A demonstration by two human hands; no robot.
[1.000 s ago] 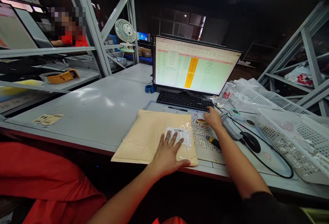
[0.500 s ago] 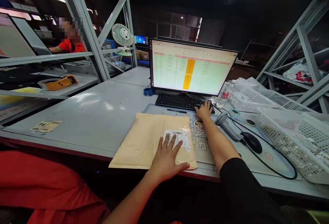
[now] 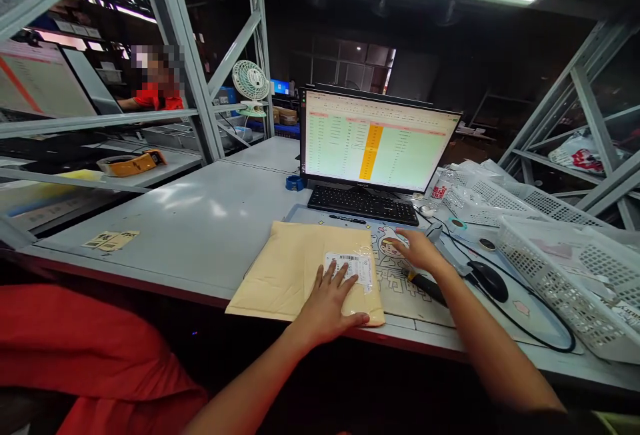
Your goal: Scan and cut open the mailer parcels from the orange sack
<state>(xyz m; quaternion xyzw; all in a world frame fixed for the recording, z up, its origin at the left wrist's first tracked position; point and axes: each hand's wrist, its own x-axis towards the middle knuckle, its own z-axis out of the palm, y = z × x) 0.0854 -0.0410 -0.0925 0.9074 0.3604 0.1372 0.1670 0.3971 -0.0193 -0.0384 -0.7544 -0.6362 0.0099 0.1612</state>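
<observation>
A padded yellow envelope [image 3: 280, 268] lies on the desk mat by the front edge, with a white barcode label [image 3: 364, 268] on its right half. My left hand [image 3: 327, 305] rests flat on it with fingers spread, the fingertips over the label. My right hand [image 3: 420, 250] is open above the mat, right of the envelope, holding nothing. Below it lies a black-and-yellow handled tool [image 3: 427, 286], probably a cutter, partly covered by my forearm. A grey barcode scanner [image 3: 439, 236] is half hidden behind my right hand and arm.
Behind the mat stand a black keyboard [image 3: 363, 204] and a monitor [image 3: 380, 138] showing a spreadsheet. A black marker [image 3: 348, 219] and blue tape roll [image 3: 295, 183] lie nearby. To the right are a black mouse [image 3: 489, 280], a cable and white baskets [image 3: 565, 288]. A co-worker sits far left.
My right hand has left the keyboard and come back toward me, over the mat. The handled tool now shows beneath it. My left hand stays on the envelope; the camera view has shifted slightly.
</observation>
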